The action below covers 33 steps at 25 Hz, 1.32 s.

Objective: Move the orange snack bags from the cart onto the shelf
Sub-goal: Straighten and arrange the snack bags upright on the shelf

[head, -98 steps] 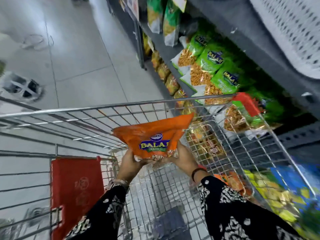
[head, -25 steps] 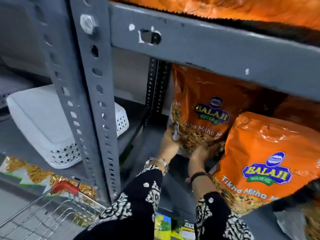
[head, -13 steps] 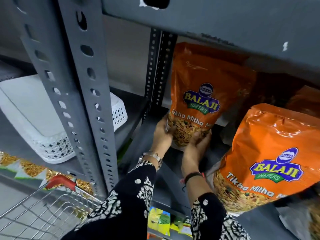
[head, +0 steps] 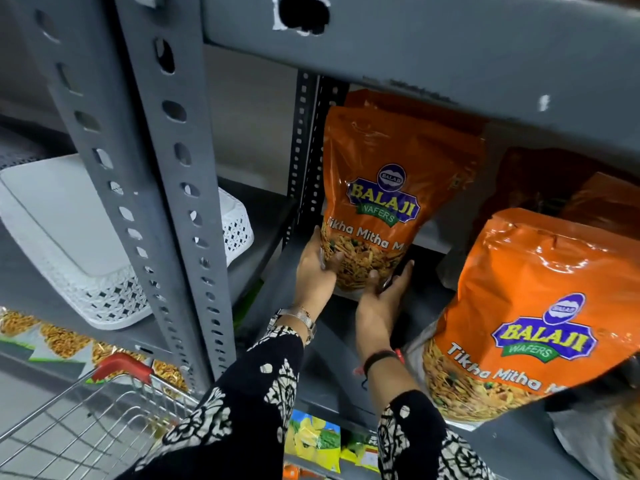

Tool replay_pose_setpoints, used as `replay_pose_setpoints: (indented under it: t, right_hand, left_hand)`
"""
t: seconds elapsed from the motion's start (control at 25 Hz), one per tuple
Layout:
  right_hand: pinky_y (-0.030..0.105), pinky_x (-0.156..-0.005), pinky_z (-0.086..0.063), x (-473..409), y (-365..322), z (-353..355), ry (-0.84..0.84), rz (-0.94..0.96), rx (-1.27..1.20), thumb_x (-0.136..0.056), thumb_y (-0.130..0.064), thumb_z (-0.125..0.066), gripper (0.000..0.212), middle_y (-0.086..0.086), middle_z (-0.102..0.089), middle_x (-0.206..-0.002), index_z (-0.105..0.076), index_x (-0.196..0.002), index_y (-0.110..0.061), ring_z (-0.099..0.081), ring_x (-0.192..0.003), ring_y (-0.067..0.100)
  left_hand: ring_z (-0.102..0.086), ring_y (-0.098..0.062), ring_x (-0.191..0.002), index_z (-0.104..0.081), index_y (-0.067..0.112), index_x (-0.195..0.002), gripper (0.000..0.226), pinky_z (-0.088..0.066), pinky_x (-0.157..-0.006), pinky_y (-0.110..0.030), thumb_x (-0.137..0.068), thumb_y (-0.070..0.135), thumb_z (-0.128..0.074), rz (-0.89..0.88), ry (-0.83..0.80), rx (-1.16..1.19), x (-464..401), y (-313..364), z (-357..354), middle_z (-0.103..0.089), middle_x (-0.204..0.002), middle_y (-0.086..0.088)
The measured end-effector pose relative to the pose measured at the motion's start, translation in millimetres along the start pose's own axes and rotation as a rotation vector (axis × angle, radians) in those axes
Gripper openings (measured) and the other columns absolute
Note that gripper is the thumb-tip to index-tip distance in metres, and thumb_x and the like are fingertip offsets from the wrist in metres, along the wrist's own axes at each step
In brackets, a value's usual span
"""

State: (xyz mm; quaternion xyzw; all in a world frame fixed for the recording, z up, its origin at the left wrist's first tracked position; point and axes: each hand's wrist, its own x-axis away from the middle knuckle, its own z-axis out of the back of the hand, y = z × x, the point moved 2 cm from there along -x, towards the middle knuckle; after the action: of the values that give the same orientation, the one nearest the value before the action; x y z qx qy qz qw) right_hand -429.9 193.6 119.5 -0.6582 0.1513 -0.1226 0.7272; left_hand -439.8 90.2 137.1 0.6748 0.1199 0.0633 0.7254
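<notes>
An orange Balaji snack bag (head: 384, 188) stands upright at the back left of the grey shelf (head: 322, 358), beside the perforated rear post. My left hand (head: 317, 268) grips its lower left edge and my right hand (head: 384, 292) cups its bottom right corner. A second orange snack bag (head: 540, 306) leans at the shelf's front right, close to my right forearm. More orange bags sit in shadow behind it. The wire cart (head: 93, 420) with a red corner cap shows at the lower left; its contents are out of view.
A grey perforated upright (head: 156, 188) stands just left of my arms, and the shelf above (head: 433, 46) overhangs the bags. A white lattice basket (head: 83, 244) lies overturned on the neighbouring shelf. Yellow and green packets (head: 311, 441) fill the shelf below.
I lifted the bag out of the cart and carried it to the shelf. Over the last second I stood it upright and pushed it a little farther back with both hands.
</notes>
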Motion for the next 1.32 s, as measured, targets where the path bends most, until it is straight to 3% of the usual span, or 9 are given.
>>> replay_pose_setpoints:
  t: [0.16, 0.32, 0.4, 0.52, 0.64, 0.8, 1.0, 1.12, 1.32]
  right_hand:
    - [0.037, -0.117, -0.018, 49, 5, 24, -0.144, 0.194, 0.114, -0.094, -0.019, -0.034, 0.055, 0.003, -0.013, -0.154, -0.005, -0.14, -0.027, -0.015, -0.141, 0.014]
    - [0.001, -0.097, -0.03, 106, 18, 83, -0.451, 0.306, 0.166, -0.093, -0.023, -0.034, 0.039, -0.023, -0.037, -0.132, -0.026, -0.125, -0.044, -0.038, -0.119, -0.013]
    - [0.003, -0.08, -0.038, 117, 26, 129, -0.499, 0.356, 0.285, -0.091, -0.027, -0.039, 0.026, -0.024, -0.049, -0.111, -0.036, -0.106, -0.048, -0.049, -0.102, -0.01]
    - [0.014, -0.064, -0.034, 113, 27, 198, -0.271, 0.404, 0.388, -0.084, -0.034, -0.051, 0.015, -0.013, -0.046, -0.084, -0.037, -0.087, -0.038, -0.047, -0.078, 0.001]
    - [0.013, -0.077, -0.031, 83, 19, 236, -0.024, 0.331, 0.353, -0.073, -0.029, -0.07, 0.047, -0.002, -0.04, -0.1, -0.038, -0.107, -0.022, -0.042, -0.09, 0.01]
    - [0.038, -0.105, -0.033, 47, 13, 230, -0.306, 0.081, 0.244, -0.072, -0.028, -0.071, 0.085, -0.002, -0.031, -0.138, -0.016, -0.136, -0.023, -0.032, -0.127, 0.017]
    - [-0.001, -0.074, -0.042, 41, 15, 202, -0.364, 0.14, 0.105, -0.076, -0.01, -0.067, 0.066, -0.019, -0.048, -0.111, -0.026, -0.119, -0.038, -0.05, -0.108, 0.013]
    - [-0.002, -0.072, -0.042, 47, 11, 175, -0.382, 0.163, 0.057, -0.075, -0.009, -0.068, 0.066, -0.015, -0.049, -0.113, -0.03, -0.124, -0.028, -0.051, -0.105, 0.008]
    - [-0.002, -0.069, -0.042, 60, -2, 118, -0.387, 0.198, 0.042, -0.071, -0.012, -0.073, 0.062, -0.009, -0.054, -0.113, -0.036, -0.115, -0.037, -0.053, -0.101, -0.002]
  left_hand:
    - [-0.024, -0.02, -0.137, -0.028, 0.017, -0.137, 0.063, -0.022, -0.113, -0.035, -0.082, 0.015, -0.06, -0.097, 0.041, -0.111, 36, 2, -4, -0.03, -0.147, -0.01]
    - [-0.036, -0.009, -0.129, -0.042, 0.02, -0.129, 0.049, -0.033, -0.101, -0.011, -0.083, 0.013, -0.059, -0.063, -0.099, 0.023, 93, 3, -8, -0.042, -0.14, -0.001]
    - [-0.036, -0.007, -0.129, -0.042, 0.024, -0.129, 0.051, -0.033, -0.099, -0.013, -0.082, 0.015, -0.06, 0.006, -0.203, 0.049, 117, 6, -19, -0.043, -0.138, 0.003]
    - [-0.029, -0.008, -0.132, -0.031, 0.023, -0.135, 0.068, -0.032, -0.102, -0.022, -0.078, 0.014, -0.066, 0.069, -0.343, 0.007, 141, 12, -45, -0.035, -0.143, 0.003]
    - [-0.028, -0.014, -0.134, -0.022, 0.023, -0.138, 0.084, -0.03, -0.111, -0.04, -0.072, 0.013, -0.072, 0.083, -0.395, -0.047, 150, 18, -68, -0.033, -0.144, 0.003]
    - [-0.036, -0.021, -0.129, -0.027, 0.016, -0.134, 0.081, -0.032, -0.109, -0.046, -0.069, 0.008, -0.074, 0.051, -0.31, -0.102, 149, 20, -81, -0.039, -0.138, -0.008]
    - [-0.044, -0.023, -0.123, -0.033, 0.017, -0.13, 0.07, -0.038, -0.105, -0.044, -0.072, 0.008, -0.071, 0.047, -0.258, -0.108, 141, 15, -67, -0.049, -0.131, -0.009]
    - [-0.045, -0.017, -0.119, -0.033, 0.019, -0.131, 0.068, -0.041, -0.1, -0.038, -0.074, 0.008, -0.069, 0.05, -0.239, -0.114, 131, 12, -43, -0.05, -0.129, -0.005]
    - [-0.045, -0.015, -0.119, -0.032, 0.016, -0.133, 0.067, -0.037, -0.097, -0.031, -0.076, 0.006, -0.066, 0.063, -0.183, -0.109, 113, 7, 10, -0.048, -0.133, -0.005]
